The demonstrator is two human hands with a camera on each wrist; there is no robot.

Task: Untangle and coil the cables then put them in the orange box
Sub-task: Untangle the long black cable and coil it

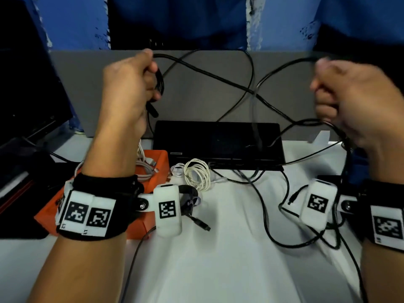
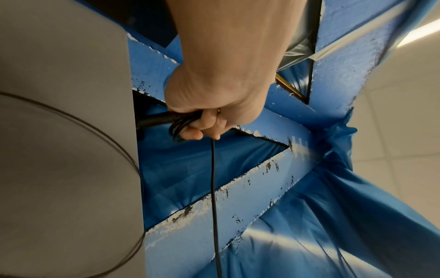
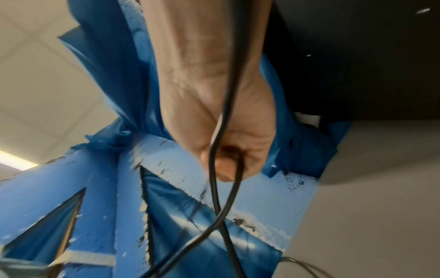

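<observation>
Black cable (image 1: 209, 73) clenched in both raised hands, left (image 1: 129, 88) and right (image 1: 358, 99), above white tabletop (image 1: 229, 248).

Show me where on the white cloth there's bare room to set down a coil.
Free: the near middle of the white cloth, between the orange box and the black cable loops. Crowded: by the white cable coil and under the right hand.

Hidden and unclear parts

The left forearm covers most of the orange box (image 1: 157, 171), so its contents are only partly seen. The right hand (image 1: 349, 101) is motion-blurred, its fingers hidden, and its black cable (image 1: 218, 79) runs off the lower edge.
</observation>
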